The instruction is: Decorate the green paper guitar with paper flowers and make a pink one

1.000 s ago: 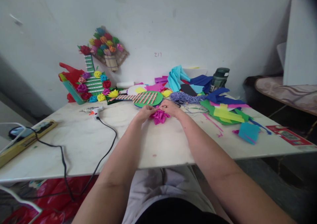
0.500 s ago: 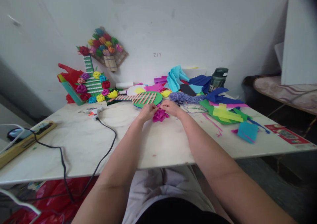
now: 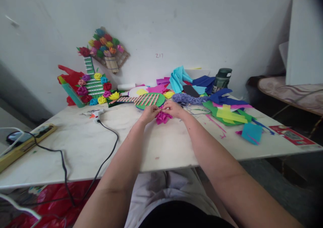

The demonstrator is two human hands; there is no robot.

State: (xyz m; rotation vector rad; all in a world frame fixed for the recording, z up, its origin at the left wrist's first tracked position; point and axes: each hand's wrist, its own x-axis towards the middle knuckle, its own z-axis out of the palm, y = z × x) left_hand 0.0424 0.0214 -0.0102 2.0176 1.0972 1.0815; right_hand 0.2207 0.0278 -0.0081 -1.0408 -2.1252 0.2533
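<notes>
Both hands meet at a magenta crepe-paper flower (image 3: 163, 118) low over the middle of the table. My left hand (image 3: 150, 113) pinches its upper left side, and my right hand (image 3: 173, 109) pinches the top from the right, the fingertips almost touching. Petals spread out below the fingers; the part between the fingertips is hidden. Just behind my hands lies a green guitar-shaped craft (image 3: 153, 99) with pinkish strips across it. A yellow paper flower (image 3: 114, 96) sits by its neck end. A bundle of purple yarn (image 3: 189, 99) rests behind my right hand.
A glue gun (image 3: 99, 114) with a black cord lies left, near a power strip (image 3: 30, 144). A second flowered guitar craft (image 3: 95, 87) leans at the back. Coloured paper sheets (image 3: 229, 113) and a dark bottle (image 3: 222, 78) are on the right.
My hands stay at the flower with only small finger movements. The magenta petals have shifted shape slightly and look more pointed below. The camera view has moved a little.
</notes>
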